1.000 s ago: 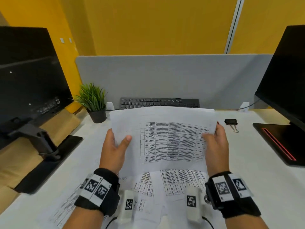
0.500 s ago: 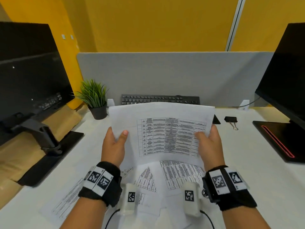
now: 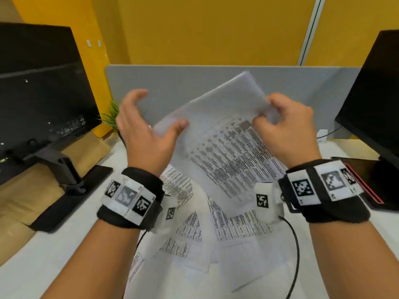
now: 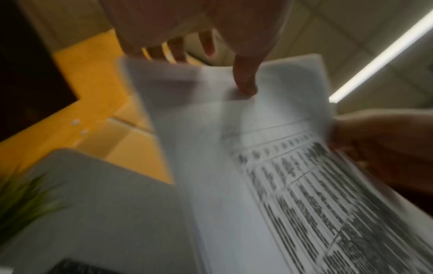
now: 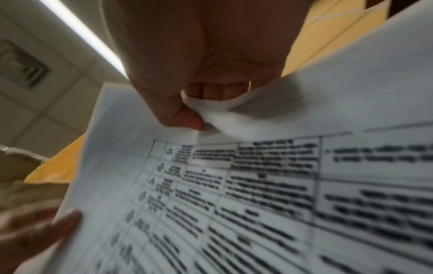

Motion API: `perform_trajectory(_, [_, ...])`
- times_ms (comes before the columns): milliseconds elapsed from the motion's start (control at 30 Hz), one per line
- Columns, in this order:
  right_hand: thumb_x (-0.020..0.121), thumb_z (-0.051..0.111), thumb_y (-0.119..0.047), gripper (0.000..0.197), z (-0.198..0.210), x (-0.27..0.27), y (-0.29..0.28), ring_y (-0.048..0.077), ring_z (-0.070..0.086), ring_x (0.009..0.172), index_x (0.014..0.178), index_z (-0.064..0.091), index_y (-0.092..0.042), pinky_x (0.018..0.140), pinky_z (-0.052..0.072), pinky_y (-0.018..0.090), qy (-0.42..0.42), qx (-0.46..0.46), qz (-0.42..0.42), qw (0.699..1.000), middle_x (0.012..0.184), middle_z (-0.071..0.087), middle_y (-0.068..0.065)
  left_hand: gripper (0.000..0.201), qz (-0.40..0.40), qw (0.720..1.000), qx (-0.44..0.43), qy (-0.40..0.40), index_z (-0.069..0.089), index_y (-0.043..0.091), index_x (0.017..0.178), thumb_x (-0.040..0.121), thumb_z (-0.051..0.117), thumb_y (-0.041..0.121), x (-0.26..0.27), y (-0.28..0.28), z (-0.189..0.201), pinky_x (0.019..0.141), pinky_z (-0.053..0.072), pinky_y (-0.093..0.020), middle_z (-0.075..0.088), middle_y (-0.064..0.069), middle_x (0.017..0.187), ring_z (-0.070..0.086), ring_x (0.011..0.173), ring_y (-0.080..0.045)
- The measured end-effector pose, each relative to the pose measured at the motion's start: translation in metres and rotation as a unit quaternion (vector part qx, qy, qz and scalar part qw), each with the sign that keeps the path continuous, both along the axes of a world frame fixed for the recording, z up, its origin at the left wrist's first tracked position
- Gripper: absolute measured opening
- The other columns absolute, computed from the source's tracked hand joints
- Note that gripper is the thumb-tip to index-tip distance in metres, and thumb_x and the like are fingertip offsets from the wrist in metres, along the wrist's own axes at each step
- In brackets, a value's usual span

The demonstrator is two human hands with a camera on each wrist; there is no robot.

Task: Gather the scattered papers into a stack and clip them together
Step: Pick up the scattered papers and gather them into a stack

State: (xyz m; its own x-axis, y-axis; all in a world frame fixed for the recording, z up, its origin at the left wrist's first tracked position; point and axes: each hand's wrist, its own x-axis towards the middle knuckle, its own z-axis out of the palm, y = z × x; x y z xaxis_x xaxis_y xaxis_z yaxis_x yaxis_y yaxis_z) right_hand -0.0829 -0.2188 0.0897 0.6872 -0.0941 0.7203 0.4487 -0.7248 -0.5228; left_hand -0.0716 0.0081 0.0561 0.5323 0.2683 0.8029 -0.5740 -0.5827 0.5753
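Observation:
A stack of printed sheets (image 3: pixel 226 147) is held up above the desk, tilted with its top edge pointing up and right. My right hand (image 3: pixel 265 113) grips its right edge, and in the right wrist view the thumb and curled fingers of this hand (image 5: pixel 206 109) pinch and crumple the paper (image 5: pixel 234 185). My left hand (image 3: pixel 160 111) is spread at the stack's left corner. In the left wrist view only its thumb (image 4: pixel 244 83) touches the sheet (image 4: pixel 234 185). Several loose sheets (image 3: pixel 194 223) lie overlapping on the white desk (image 3: pixel 54 255) beneath my wrists. No clip is in view.
A black monitor (image 3: pixel 43 83) on a flat base (image 3: pixel 71 197) stands at the left. At the right is another monitor (image 3: pixel 371 93), whose base has a red line (image 3: pixel 367 180). A small green plant (image 3: pixel 111 117) and a grey partition (image 3: pixel 216 83) stand behind. A black cable (image 3: pixel 295 244) hangs from my right wrist.
Both hands have lifted the stack higher and turned it clockwise. My left hand has loosened from gripping the left edge to a spread hand. The keyboard and binder clip are now hidden.

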Motion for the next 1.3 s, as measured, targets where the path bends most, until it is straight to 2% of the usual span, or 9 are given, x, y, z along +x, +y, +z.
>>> perform_trajectory(100, [0.076,0.058,-0.011,0.01,-0.004,-0.003,0.002,0.007,0.049,0.064,0.08,0.058,-0.021,0.059,0.042,0.021,-0.041,0.162,0.039,0.985,0.069,0.059,-0.002,0.095,-0.219,0.943,-0.211,0.133,0.024,0.018,0.135,0.062,0.082,0.036,0.011,0.006,-0.001,0.107,0.04,-0.044,0.051,-0.008,0.133,0.052,0.123,-0.017])
perform_trajectory(167, [0.079,0.057,-0.007,0.013,-0.007,-0.006,0.01,0.007,0.057,0.068,0.082,0.06,-0.019,0.063,0.047,0.02,-0.056,0.231,0.059,0.969,0.073,0.064,-0.005,0.079,-0.303,0.91,-0.209,0.193,0.045,0.016,0.128,0.063,0.081,0.041,0.013,0.002,-0.002,0.102,0.046,-0.042,0.064,-0.003,0.12,0.062,0.111,-0.014])
perform_trajectory(300, [0.083,0.055,-0.002,0.026,-0.021,-0.007,0.022,-0.009,0.056,0.063,0.079,0.053,-0.027,0.06,0.043,0.008,-0.051,0.284,0.056,0.956,0.069,0.061,-0.022,0.022,-0.211,0.949,-0.19,0.136,0.06,0.029,0.101,0.081,0.069,0.021,0.013,-0.007,-0.016,0.09,0.052,-0.025,0.067,0.006,0.103,0.066,0.093,-0.002])
perform_trajectory(400, [0.085,0.053,0.0,0.031,-0.054,-0.006,0.03,-0.008,0.061,0.076,0.09,0.051,-0.03,0.064,0.046,0.008,0.01,0.31,0.057,0.949,0.087,0.064,-0.016,0.019,-0.131,0.963,-0.184,0.146,0.06,0.03,0.103,0.087,0.065,0.021,0.012,-0.014,-0.045,0.076,0.048,-0.011,0.063,0.016,0.096,0.059,0.088,0.009])
perform_trajectory(600, [0.094,0.044,-0.004,0.034,-0.105,-0.004,0.046,-0.005,0.058,0.083,0.124,0.044,-0.02,0.055,0.041,0.0,0.178,0.315,0.047,0.931,0.103,0.058,-0.009,0.023,-0.119,0.948,-0.191,0.226,0.057,0.026,0.111,0.089,0.061,0.018,0.005,-0.025,-0.086,0.081,0.045,-0.021,0.061,0.018,0.096,0.06,0.1,-0.014])
perform_trajectory(800, [0.095,0.04,-0.001,0.031,-0.077,-0.001,0.046,-0.022,0.055,0.073,0.114,0.042,-0.026,0.055,0.037,-0.005,0.123,0.328,0.079,0.934,0.095,0.056,-0.02,0.024,-0.144,0.949,-0.236,0.15,0.056,0.03,0.104,0.088,0.06,0.012,0.008,-0.019,-0.063,0.072,0.046,-0.003,0.061,0.022,0.096,0.06,0.086,0.014])
perform_trajectory(967, [0.095,0.038,-0.002,0.036,-0.112,-0.004,0.052,0.005,0.057,0.083,0.128,0.038,-0.016,0.054,0.04,0.005,0.256,0.272,0.037,0.927,0.12,0.058,0.003,0.022,-0.078,0.946,-0.206,0.238,0.06,0.023,0.108,0.087,0.064,0.02,0.007,-0.016,-0.1,0.06,0.043,-0.006,0.059,0.018,0.085,0.06,0.083,-0.009])
perform_trajectory(1133, [0.091,0.047,-0.011,0.047,-0.114,0.024,0.019,0.027,0.053,0.114,0.135,0.033,-0.015,0.09,0.046,0.033,0.368,0.168,-0.044,0.914,0.13,0.051,0.011,0.03,-0.007,0.955,-0.207,0.212,0.061,0.014,0.118,0.087,0.062,0.015,0.013,0.011,-0.083,0.071,0.042,-0.019,0.06,0.005,0.1,0.057,0.092,-0.016])
perform_trajectory(1300, [0.071,0.07,-0.05,0.08,-0.128,0.058,-0.017,0.034,0.051,0.116,0.131,0.034,-0.011,0.095,0.046,0.042,0.557,-0.143,-0.165,0.802,0.132,0.048,0.014,0.017,0.031,0.961,-0.205,0.182,0.063,0.021,0.101,0.086,0.064,0.013,0.022,0.062,-0.06,0.077,0.04,-0.026,0.062,0.001,0.093,0.057,0.09,-0.02])
